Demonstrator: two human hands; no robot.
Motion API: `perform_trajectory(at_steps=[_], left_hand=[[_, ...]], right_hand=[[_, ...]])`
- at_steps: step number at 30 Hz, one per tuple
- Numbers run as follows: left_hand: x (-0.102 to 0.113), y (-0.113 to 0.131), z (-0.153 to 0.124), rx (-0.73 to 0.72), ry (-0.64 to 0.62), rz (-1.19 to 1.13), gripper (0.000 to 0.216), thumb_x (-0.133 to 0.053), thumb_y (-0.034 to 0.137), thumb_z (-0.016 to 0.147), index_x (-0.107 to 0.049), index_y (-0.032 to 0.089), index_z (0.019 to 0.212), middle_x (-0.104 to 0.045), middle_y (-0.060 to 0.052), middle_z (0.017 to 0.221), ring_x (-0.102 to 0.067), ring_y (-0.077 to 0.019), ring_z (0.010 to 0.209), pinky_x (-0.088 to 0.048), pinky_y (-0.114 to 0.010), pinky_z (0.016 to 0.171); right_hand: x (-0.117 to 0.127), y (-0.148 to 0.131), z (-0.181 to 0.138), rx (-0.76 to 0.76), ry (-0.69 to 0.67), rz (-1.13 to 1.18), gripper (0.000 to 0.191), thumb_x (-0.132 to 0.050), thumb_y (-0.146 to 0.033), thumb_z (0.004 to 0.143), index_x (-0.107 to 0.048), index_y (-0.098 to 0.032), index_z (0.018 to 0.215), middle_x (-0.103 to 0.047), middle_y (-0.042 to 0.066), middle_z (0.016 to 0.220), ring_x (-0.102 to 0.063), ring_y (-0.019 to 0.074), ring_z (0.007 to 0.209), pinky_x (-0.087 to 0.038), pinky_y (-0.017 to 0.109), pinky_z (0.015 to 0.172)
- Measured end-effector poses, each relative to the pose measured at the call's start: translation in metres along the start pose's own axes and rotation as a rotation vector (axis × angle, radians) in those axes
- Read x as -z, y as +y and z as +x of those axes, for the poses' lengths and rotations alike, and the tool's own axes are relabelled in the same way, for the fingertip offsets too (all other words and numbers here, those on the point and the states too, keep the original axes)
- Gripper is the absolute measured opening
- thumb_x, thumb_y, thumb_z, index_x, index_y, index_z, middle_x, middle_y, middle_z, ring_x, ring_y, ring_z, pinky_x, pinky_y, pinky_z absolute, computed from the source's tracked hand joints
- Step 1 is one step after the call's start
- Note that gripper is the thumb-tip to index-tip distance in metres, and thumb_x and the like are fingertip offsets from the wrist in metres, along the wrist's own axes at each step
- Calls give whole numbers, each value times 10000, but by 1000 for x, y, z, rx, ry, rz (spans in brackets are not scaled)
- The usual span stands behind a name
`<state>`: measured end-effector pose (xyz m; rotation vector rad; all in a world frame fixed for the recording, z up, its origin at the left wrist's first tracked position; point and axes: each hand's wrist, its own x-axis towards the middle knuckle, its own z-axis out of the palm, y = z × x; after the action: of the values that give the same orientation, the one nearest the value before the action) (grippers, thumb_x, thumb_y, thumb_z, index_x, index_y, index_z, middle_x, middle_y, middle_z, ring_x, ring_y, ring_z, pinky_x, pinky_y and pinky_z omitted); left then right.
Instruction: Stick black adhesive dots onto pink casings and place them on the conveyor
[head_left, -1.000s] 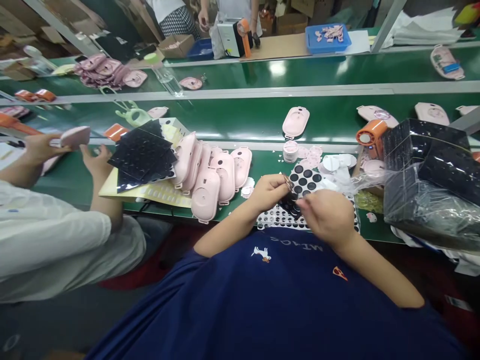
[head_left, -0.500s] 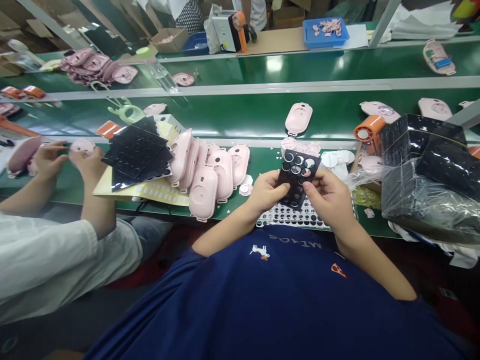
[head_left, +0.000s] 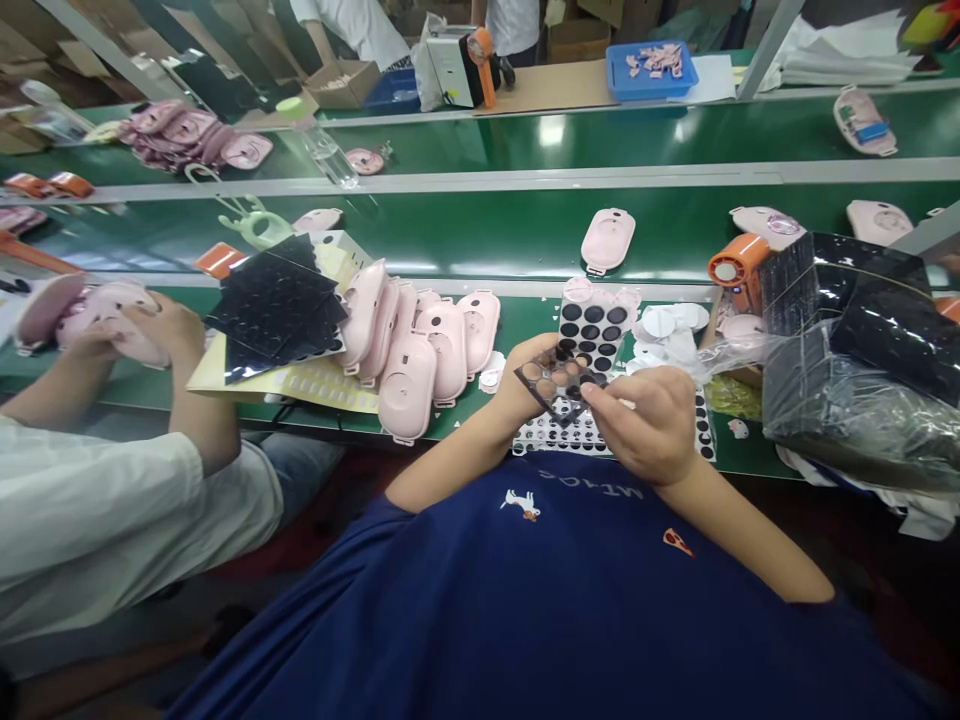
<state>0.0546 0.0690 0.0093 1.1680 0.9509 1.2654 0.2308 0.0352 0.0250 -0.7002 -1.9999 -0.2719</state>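
My left hand (head_left: 525, 385) and my right hand (head_left: 646, 420) are closed on a small black sheet with round holes (head_left: 559, 382), held just above the table's near edge. My right thumb and forefinger pinch its right edge. Under it lie a white backing sheet with black round pads (head_left: 594, 325) and another sheet of small black dots (head_left: 555, 434). A row of pink plastic housings (head_left: 420, 345) leans to the left of my hands.
A co-worker on the left holds a pink housing (head_left: 112, 310). Black pad sheets (head_left: 274, 305) lie between us. A wrapped black stack (head_left: 862, 340) and an orange fan (head_left: 739, 265) stand at right. One pink housing (head_left: 607, 240) rides the green belt (head_left: 480, 225).
The black sheet, held upright with pads half a second ago, is now lower, flatter and shows empty holes. The co-worker's hands closed around a pink housing.
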Motion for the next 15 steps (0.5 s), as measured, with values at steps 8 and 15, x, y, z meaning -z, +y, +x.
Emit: perform_trajectory(at_steps=[8,15], left_hand=[[-8,-7,-8,120,-210,-80,412,-885,418,665,-705,144,913,-751,-39,830,-688,-156,745,-571,-281,719],[-3,-13,0,105,-98,37,332,-810,442,733,-638,158,746,-672,-10,669,-635,-135,577,-562,-273,543]], right_hand=[[-1,12,7,-440,49,152,40,-601,-222,961,-616,-255,979,-684,-9,812,-632,163,706,-506,318,661],[5,3,7,-136,-28,97,169,-641,-148,914,-647,-291,1003,-768,-22,899,-676,174,818,-491,357,765]])
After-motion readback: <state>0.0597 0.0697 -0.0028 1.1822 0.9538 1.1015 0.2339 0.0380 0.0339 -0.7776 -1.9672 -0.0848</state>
